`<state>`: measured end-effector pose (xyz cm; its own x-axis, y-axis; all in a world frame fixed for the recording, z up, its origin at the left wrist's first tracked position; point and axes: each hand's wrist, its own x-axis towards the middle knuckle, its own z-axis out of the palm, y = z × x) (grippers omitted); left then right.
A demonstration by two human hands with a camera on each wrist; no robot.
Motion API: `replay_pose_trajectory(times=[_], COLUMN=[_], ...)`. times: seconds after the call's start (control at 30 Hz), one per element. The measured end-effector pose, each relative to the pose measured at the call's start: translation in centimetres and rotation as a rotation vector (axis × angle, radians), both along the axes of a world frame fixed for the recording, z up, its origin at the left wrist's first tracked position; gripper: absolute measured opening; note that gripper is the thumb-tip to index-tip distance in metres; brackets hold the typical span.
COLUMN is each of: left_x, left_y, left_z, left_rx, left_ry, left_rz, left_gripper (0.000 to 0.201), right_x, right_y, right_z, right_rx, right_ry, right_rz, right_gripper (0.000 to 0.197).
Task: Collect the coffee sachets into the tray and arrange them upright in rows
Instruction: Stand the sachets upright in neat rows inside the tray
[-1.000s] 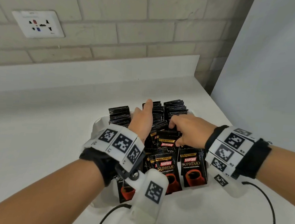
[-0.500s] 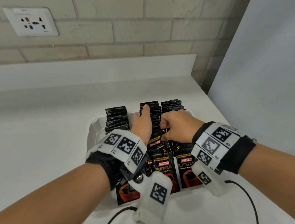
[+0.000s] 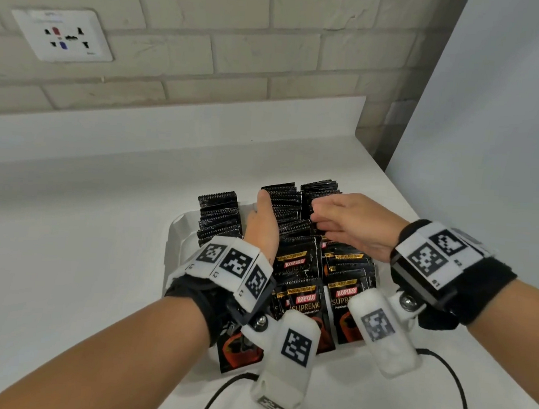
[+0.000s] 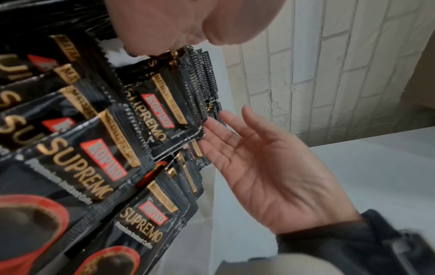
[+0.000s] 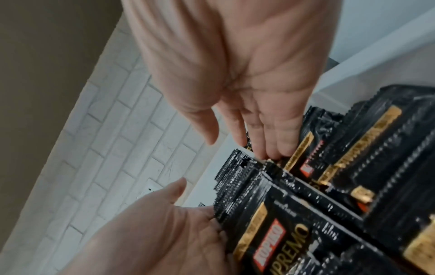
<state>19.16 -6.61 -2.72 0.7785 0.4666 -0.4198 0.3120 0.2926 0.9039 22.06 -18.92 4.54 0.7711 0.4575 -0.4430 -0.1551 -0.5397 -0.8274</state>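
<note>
Sachets (image 3: 299, 264) in tray (image 3: 176, 229): light, thin, slippery foil; steady by crimped top edges. Left hand (image 3: 261, 226), right hand (image 3: 353, 225) flat-fingered, holding nothing.

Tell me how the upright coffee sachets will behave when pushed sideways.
Thin and glossy, the coffee sachets probably flex and slide. Several lean already, so a row likely topples unless braced, as the left hand and right hand flank it.

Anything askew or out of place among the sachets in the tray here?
Yes. The front sachets lean back with faces showing, not upright like the rear rows, and one hangs over the tray's near edge.
</note>
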Motion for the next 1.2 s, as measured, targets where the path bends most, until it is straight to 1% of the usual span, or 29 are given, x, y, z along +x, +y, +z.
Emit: replay_pose_trajectory(times=[0.07,0.17,0.2,0.27,0.33,0.43,0.47,0.57,0.63,0.7,0.73,0.8,0.87,0.9,0.97,1.0,1.03,1.1,1.17,1.2], left_x=[0.2,0.6,0.8,0.8,0.8,0.9,1.0,1.2,1.5,1.6,1.8,1.7,1.2,0.8,0.7,0.7,0.7,0.8,0.9,0.9], left_y=[0.2,0.6,0.7,0.6,0.3,-0.1,-0.1,0.4,0.6,0.7,0.8,0.7,0.6,0.5,0.5,0.5,0.5,0.6,0.7,0.8], left_z=[-0.3,-1.5,-2.1,-2.6,-2.5,-2.0,-2.1,-2.6,-2.6,-2.1,-1.9,-1.4,-0.2,0.6,0.7,0.6,0.4,0.3,0.2,0.1], left_rx=[0.012,0.003,0.003,-0.043,-0.075,-0.072,-0.065,-0.096,-0.109,-0.098,-0.114,-0.142,-0.139,-0.126,-0.132,-0.153,-0.168,-0.189,-0.209,-0.214], left_ry=[-0.004,0.007,0.006,0.006,-0.011,-0.051,-0.063,-0.083,-0.079,-0.065,-0.052,-0.037,-0.012,-0.002,0.006,0.002,-0.001,-0.01,-0.003,0.004], left_rz=[-0.025,-0.038,-0.037,0.013,0.06,0.04,0.028,0.008,0.005,0.021,0.049,0.074,0.059,0.058,0.056,0.052,0.043,0.027,0.032,0.045], left_gripper=[0.11,0.123,0.124,0.123,0.122,0.121,0.12,0.114,0.113,0.113,0.114,0.115,0.108,0.098,0.072,0.064,0.061,0.06,0.063,0.068], right_x=[-0.3,-0.9,-1.1,-1.6,-1.7,-1.9,-2.0,-2.0,-1.9,-1.8,-1.7,-1.5,-1.1,-0.8,-0.7,-0.5,-0.2,0.5,0.4,0.3], right_y=[0.3,0.6,0.7,1.0,1.2,1.7,1.8,1.9,2.0,2.3,2.4,2.7,2.8,2.9,3.4,3.6,3.8,4.0,4.3,4.5], right_z=[0.0,0.2,0.2,0.3,0.2,0.2,0.2,0.2,0.3,0.2,0.1,0.0,-0.2,-0.3,-0.2,-0.4,-0.9,-1.7,-1.4,-1.1], right_rx=[0.017,0.052,0.065,0.102,0.14,0.188,0.202,0.22,0.241,0.249,0.252,0.268,0.28,0.28,0.272,0.276,0.287,0.297,0.289,0.282], right_ry=[0.038,0.098,0.115,0.147,0.188,0.264,0.269,0.243,0.249,0.254,0.251,0.279,0.327,0.341,0.316,0.306,0.294,0.275,0.269,0.265], right_rz=[-0.017,-0.045,-0.053,-0.072,-0.077,-0.074,-0.078,-0.081,-0.114,-0.133,-0.137,-0.142,-0.152,-0.159,-0.177,-0.174,-0.162,-0.15,-0.154,-0.161], right_gripper=[0.043,0.05,0.053,0.057,0.055,0.037,0.035,0.043,0.035,0.033,0.036,0.048,0.058,0.061,0.066,0.071,0.074,0.077,0.077,0.076])
